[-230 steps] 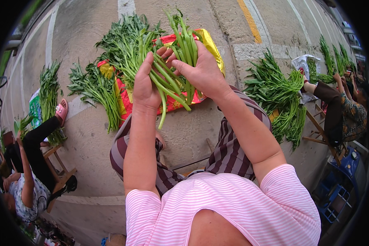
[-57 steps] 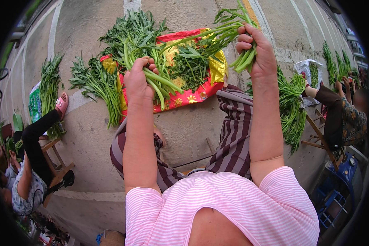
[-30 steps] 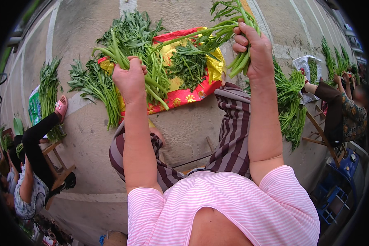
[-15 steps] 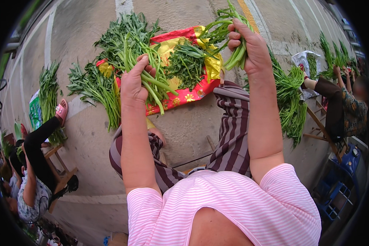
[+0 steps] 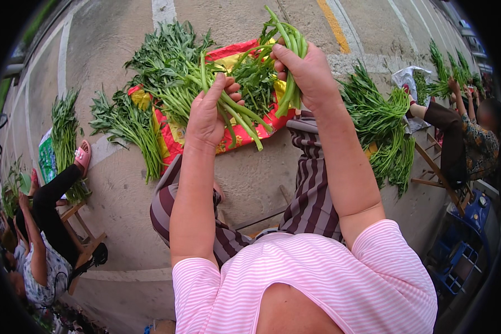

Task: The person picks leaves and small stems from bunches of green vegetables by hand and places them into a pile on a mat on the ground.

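Observation:
My left hand (image 5: 212, 111) is closed around a few green stems (image 5: 245, 118) of a leafy vegetable, their cut ends pointing right and toward me. Higher up and to the right, my right hand (image 5: 303, 69) grips a bunch of thick green stems (image 5: 292, 92), held upright with leaves hanging over to the left. Both hands hover above a red and yellow plastic sheet (image 5: 245, 137). A large heap of leafy greens (image 5: 164, 61) covers the sheet's left side, and loose leaves (image 5: 256, 92) lie on it behind my hands.
Bundled greens (image 5: 136, 125) lie left of the sheet, and another pile (image 5: 373, 106) lies right. A person (image 5: 53, 245) sits on a wooden stool at left beside more greens (image 5: 65, 131). Another person (image 5: 476, 139) sits at right near a white bag (image 5: 414, 80). Blue machinery (image 5: 465, 234) stands at lower right.
My right hand has moved left and slightly down with its bunch, closer to my left hand. The left hand has shifted a little right, still holding its stems.

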Action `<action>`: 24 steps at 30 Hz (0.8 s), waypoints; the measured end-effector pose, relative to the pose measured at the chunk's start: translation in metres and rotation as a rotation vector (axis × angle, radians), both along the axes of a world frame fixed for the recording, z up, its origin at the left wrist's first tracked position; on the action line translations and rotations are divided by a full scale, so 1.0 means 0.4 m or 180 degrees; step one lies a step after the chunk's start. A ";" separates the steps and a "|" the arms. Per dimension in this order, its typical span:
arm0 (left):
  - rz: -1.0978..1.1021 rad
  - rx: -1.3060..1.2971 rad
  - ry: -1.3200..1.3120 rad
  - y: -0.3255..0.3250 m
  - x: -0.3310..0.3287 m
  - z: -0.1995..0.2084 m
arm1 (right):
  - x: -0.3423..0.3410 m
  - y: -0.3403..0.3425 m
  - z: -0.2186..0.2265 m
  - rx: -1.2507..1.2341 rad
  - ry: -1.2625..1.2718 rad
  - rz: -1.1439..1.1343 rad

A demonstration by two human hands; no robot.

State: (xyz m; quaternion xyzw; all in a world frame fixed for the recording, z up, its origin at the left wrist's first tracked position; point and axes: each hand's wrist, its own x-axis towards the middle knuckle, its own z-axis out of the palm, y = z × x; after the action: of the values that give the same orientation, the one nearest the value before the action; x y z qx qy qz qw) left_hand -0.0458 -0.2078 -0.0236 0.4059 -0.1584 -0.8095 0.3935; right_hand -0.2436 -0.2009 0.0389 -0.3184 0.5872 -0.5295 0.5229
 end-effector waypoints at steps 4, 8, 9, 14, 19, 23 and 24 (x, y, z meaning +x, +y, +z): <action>0.0038 0.0052 0.0178 -0.001 -0.001 0.006 | 0.033 0.007 0.001 0.0032 0.0463 0.0077; 0.0086 0.0032 0.0240 -0.008 0.004 0.015 | 0.063 0.015 -0.025 -0.0247 0.1001 0.0420; 0.0103 0.0021 0.0226 -0.010 0.004 0.017 | 0.072 0.021 -0.029 -0.0361 0.1175 0.0505; 0.0110 -0.0135 0.0160 -0.010 0.018 0.010 | 0.127 0.048 -0.024 -0.0547 0.1702 0.0890; 0.0155 -0.0187 -0.0007 -0.002 0.014 0.030 | 0.145 0.056 -0.027 -0.0446 0.1989 0.0990; 0.0110 -0.0299 -0.0244 0.001 0.016 0.041 | 0.141 0.050 -0.037 -0.0211 0.1909 0.0998; 0.0038 -0.0321 -0.0280 0.002 0.022 0.038 | 0.139 0.047 -0.040 -0.0165 0.1852 0.0994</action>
State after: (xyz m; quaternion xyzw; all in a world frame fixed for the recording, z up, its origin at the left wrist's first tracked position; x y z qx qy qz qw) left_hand -0.0369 -0.2072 -0.0086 0.4218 -0.2136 -0.7795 0.4109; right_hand -0.1878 -0.1821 0.0229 -0.5556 0.6424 -0.3445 0.3999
